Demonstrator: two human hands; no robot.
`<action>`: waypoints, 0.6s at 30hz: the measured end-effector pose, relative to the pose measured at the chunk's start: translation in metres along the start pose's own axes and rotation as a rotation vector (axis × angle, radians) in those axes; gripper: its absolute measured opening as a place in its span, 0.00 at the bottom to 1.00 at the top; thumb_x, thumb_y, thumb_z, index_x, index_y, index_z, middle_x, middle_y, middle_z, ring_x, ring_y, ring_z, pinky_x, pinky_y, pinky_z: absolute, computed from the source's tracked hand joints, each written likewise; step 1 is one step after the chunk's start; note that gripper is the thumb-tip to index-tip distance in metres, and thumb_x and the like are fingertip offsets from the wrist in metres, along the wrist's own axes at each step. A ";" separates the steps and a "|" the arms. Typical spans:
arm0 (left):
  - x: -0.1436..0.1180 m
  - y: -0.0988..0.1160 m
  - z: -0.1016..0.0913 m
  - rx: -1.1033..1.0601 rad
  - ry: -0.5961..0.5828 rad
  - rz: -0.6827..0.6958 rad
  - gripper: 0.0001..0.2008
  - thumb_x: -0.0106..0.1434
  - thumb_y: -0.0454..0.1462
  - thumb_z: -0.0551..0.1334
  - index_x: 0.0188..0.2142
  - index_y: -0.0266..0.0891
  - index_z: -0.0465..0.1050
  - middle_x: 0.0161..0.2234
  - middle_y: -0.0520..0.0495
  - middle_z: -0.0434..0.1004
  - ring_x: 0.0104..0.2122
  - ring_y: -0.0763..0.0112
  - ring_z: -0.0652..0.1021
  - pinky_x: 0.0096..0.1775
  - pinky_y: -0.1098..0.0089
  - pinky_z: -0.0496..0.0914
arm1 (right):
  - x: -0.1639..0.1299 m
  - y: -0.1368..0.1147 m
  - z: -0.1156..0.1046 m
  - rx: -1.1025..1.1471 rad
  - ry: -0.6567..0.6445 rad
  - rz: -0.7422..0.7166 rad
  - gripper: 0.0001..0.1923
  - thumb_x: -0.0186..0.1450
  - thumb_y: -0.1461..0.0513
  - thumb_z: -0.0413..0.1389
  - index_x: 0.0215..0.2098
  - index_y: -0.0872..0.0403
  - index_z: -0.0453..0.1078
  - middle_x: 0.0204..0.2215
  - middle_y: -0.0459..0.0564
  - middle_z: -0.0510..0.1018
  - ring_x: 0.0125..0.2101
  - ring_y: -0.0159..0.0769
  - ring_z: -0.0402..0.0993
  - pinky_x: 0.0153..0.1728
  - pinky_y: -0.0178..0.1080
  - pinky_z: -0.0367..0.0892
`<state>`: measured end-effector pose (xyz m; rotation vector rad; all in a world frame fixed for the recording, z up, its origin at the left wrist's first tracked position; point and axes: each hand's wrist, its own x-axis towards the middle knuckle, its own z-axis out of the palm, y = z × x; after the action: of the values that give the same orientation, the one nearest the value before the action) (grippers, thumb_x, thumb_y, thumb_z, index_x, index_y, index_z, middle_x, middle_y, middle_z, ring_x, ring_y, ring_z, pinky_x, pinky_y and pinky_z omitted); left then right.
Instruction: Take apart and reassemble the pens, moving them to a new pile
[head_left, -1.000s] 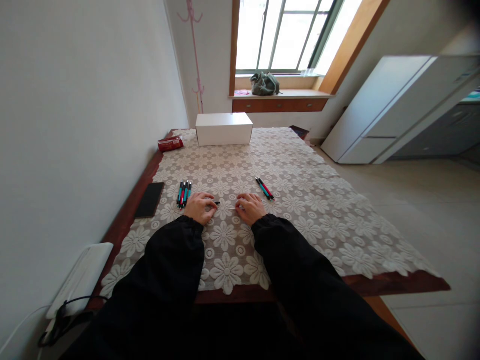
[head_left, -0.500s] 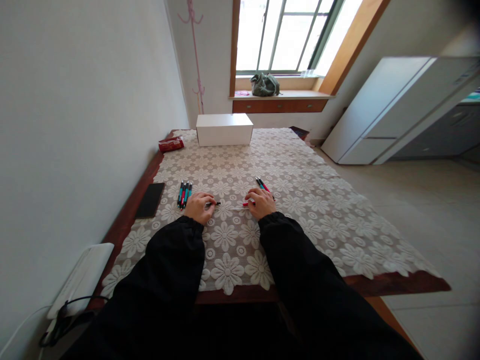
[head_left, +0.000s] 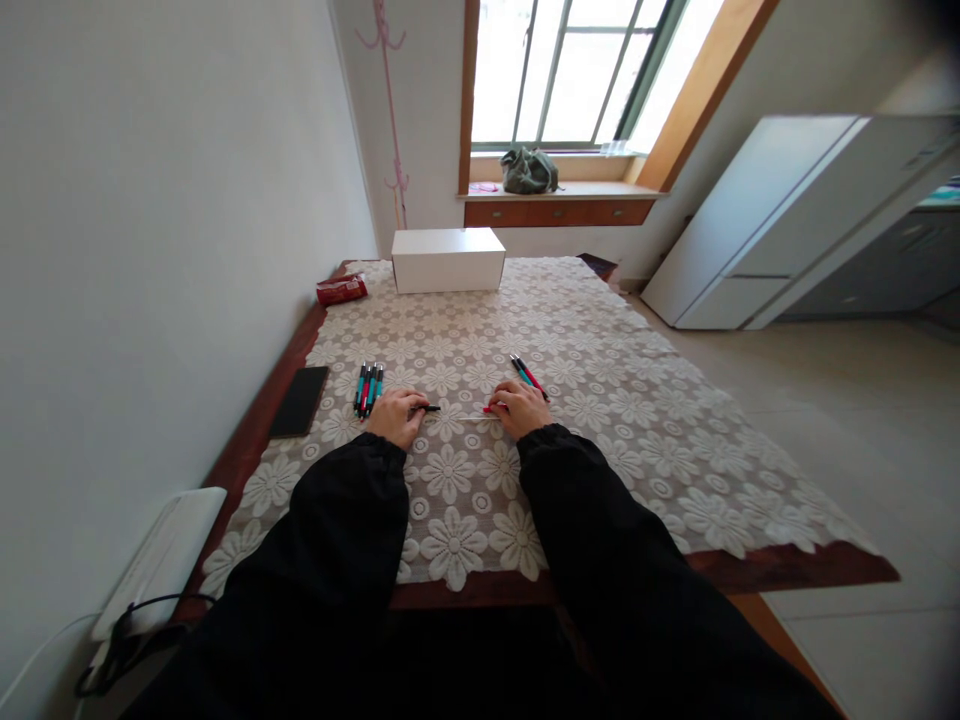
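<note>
Lace cloth (head_left: 600, 420) with a flower pattern covers most of the table (head_left: 787, 570), which stands against the wall. At the far end sits a white box (head_left: 448, 259), with a red packet (head_left: 341, 289) just beside it near the wall edge. A black phone (head_left: 299, 400) lies on the bare wood at the left. Both black sleeves reach forward. The left hand (head_left: 396, 416) pinches a dark pen part (head_left: 429, 408), and the right hand (head_left: 522, 409) grips a pink pen barrel (head_left: 491, 409); a thin refill (head_left: 465, 416) runs between the two. Four pens (head_left: 368, 386) lie together just left of the left hand, and two more pens (head_left: 528, 375) lie just beyond the right hand.
</note>
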<state>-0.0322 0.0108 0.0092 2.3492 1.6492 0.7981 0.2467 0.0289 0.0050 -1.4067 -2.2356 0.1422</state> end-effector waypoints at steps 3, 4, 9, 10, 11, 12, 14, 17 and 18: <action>0.000 0.002 0.000 0.007 0.005 -0.002 0.09 0.61 0.36 0.61 0.39 0.43 0.80 0.44 0.48 0.80 0.47 0.61 0.76 0.54 0.60 0.68 | 0.000 -0.003 0.002 -0.002 0.002 -0.015 0.06 0.65 0.61 0.58 0.33 0.49 0.78 0.42 0.50 0.77 0.47 0.42 0.69 0.51 0.46 0.60; -0.001 0.002 0.000 0.010 0.005 -0.001 0.09 0.61 0.36 0.61 0.39 0.43 0.80 0.44 0.48 0.80 0.47 0.61 0.76 0.54 0.60 0.68 | 0.000 -0.005 0.004 -0.005 0.005 -0.018 0.06 0.65 0.61 0.58 0.34 0.49 0.78 0.43 0.50 0.77 0.47 0.42 0.68 0.51 0.46 0.60; -0.001 0.001 0.000 0.017 0.003 -0.008 0.09 0.61 0.36 0.61 0.39 0.44 0.80 0.44 0.48 0.80 0.47 0.61 0.76 0.54 0.60 0.68 | 0.000 -0.009 0.011 -0.021 0.017 -0.026 0.07 0.66 0.60 0.57 0.35 0.48 0.78 0.42 0.50 0.76 0.45 0.42 0.69 0.50 0.46 0.60; -0.001 0.001 0.000 0.017 0.000 -0.009 0.09 0.61 0.36 0.61 0.39 0.44 0.80 0.44 0.48 0.80 0.47 0.61 0.76 0.54 0.60 0.68 | -0.001 -0.009 0.012 -0.021 0.022 -0.025 0.07 0.67 0.59 0.57 0.35 0.48 0.78 0.42 0.50 0.76 0.45 0.41 0.69 0.50 0.46 0.60; -0.001 0.001 0.000 0.018 -0.002 -0.010 0.09 0.61 0.36 0.61 0.39 0.44 0.80 0.44 0.48 0.80 0.47 0.61 0.76 0.54 0.60 0.68 | -0.001 -0.009 0.013 -0.018 0.025 -0.025 0.07 0.67 0.59 0.57 0.35 0.47 0.78 0.42 0.50 0.76 0.45 0.41 0.69 0.50 0.45 0.60; -0.001 0.001 0.000 0.021 -0.002 -0.012 0.09 0.61 0.36 0.61 0.39 0.44 0.80 0.44 0.48 0.80 0.47 0.61 0.76 0.53 0.60 0.68 | -0.001 -0.009 0.013 -0.013 0.026 -0.027 0.07 0.67 0.58 0.57 0.36 0.47 0.78 0.42 0.50 0.77 0.45 0.41 0.69 0.50 0.45 0.60; -0.001 0.001 0.000 0.029 0.000 -0.015 0.09 0.61 0.36 0.61 0.39 0.44 0.80 0.44 0.49 0.80 0.47 0.61 0.76 0.53 0.60 0.68 | -0.001 -0.008 0.012 -0.001 0.023 -0.032 0.07 0.67 0.58 0.57 0.36 0.47 0.78 0.41 0.49 0.77 0.44 0.41 0.69 0.50 0.45 0.60; -0.001 0.001 -0.001 0.033 -0.003 -0.010 0.10 0.61 0.36 0.61 0.39 0.44 0.80 0.44 0.48 0.80 0.47 0.61 0.76 0.53 0.60 0.68 | -0.001 -0.008 0.009 0.023 0.018 -0.026 0.07 0.66 0.57 0.58 0.35 0.47 0.79 0.40 0.50 0.77 0.44 0.42 0.69 0.50 0.46 0.60; -0.001 0.002 -0.001 0.034 -0.005 -0.010 0.10 0.61 0.36 0.61 0.39 0.44 0.80 0.44 0.48 0.80 0.47 0.61 0.76 0.54 0.60 0.68 | -0.001 -0.009 0.008 0.040 0.027 -0.018 0.07 0.66 0.58 0.58 0.34 0.47 0.79 0.39 0.50 0.77 0.44 0.42 0.69 0.50 0.46 0.60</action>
<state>-0.0313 0.0093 0.0103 2.3611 1.6846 0.7677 0.2364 0.0251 0.0009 -1.3596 -2.2111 0.1597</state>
